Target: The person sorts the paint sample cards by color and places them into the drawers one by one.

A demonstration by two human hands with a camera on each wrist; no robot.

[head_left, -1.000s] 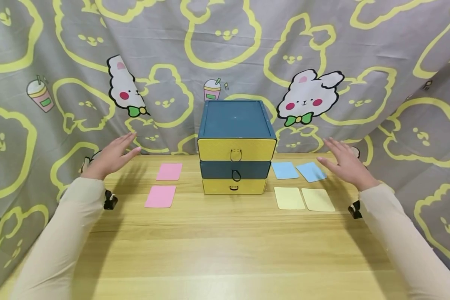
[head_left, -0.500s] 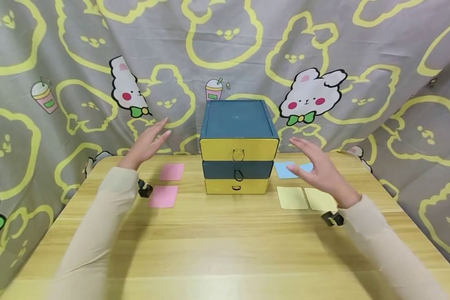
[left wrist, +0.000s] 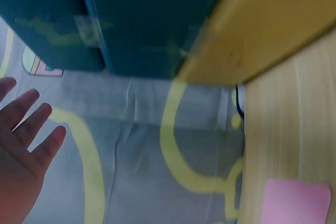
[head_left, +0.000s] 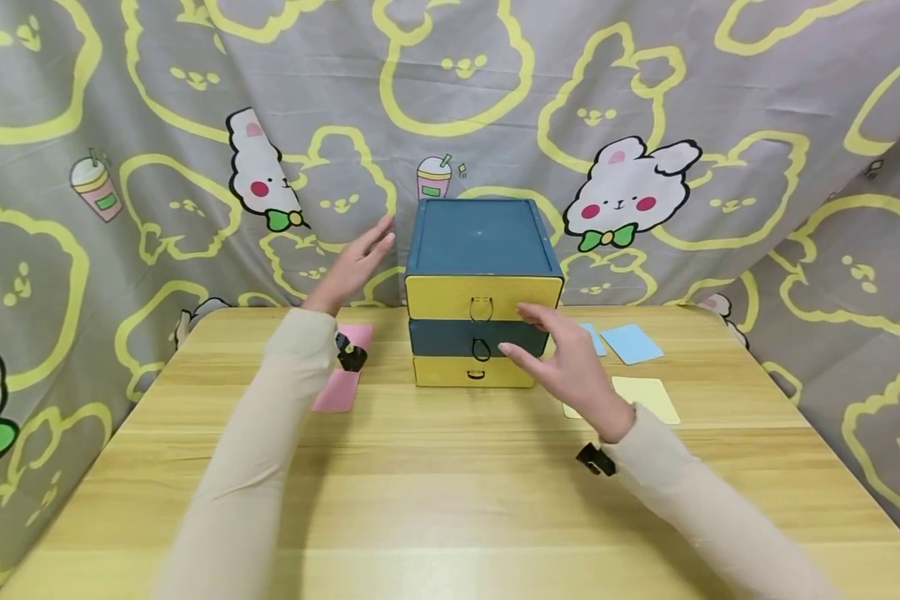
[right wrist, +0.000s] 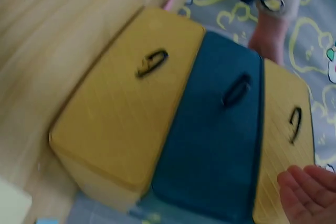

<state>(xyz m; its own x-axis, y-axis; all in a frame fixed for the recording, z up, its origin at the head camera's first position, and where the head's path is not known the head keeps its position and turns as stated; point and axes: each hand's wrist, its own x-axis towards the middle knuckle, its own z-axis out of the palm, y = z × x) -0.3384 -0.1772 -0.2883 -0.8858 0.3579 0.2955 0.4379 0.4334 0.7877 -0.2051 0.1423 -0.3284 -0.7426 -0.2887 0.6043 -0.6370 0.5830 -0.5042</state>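
Note:
A small three-drawer box [head_left: 483, 242] with a dark blue top stands at the back of the table. Its yellow top drawer [head_left: 442, 297], blue middle drawer [head_left: 442, 337] and yellow bottom drawer [head_left: 438, 372] are all closed, each with a black loop pull. My left hand [head_left: 354, 268] is raised left of the box, fingers straight and nothing held. In the left wrist view its spread fingers [left wrist: 37, 121] appear beside the box's side. My right hand [head_left: 573, 367] hovers before the box's right front, thumb and fingers apart, holding nothing; its fingertips overlap the top drawer in the head view.
Pink paper squares [head_left: 337, 393] lie left of the box, partly behind my left wrist. Blue squares [head_left: 632, 343] and pale yellow squares [head_left: 648, 398] lie to its right, some partly covered by my right hand. A patterned curtain [head_left: 330, 92] hangs close behind the wooden table [head_left: 450, 483].
Both hands have come inward from the sides toward the box, the left rising a little and the right getting lower and nearer. The box and paper squares have stayed in place.

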